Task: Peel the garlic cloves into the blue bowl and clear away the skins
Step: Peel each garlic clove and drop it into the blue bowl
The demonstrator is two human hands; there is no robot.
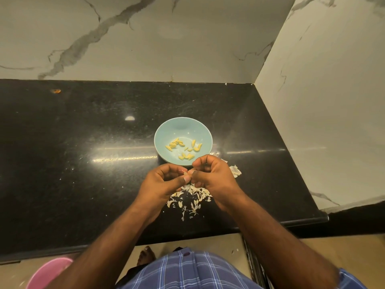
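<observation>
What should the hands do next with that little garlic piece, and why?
Probably pull off the last skin, then drop the clove into the blue bowl. The left hand and right hand both pinch it just short of the bowl, above the skins on the counter.

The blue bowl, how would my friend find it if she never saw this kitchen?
Start at the black countertop below the marble wall. Near its middle, just beyond the two hands, sits the blue bowl. It is the only dish there, round and pale blue, with small yellow peeled garlic cloves inside, unlike the white skins scattered nearer the person.
</observation>
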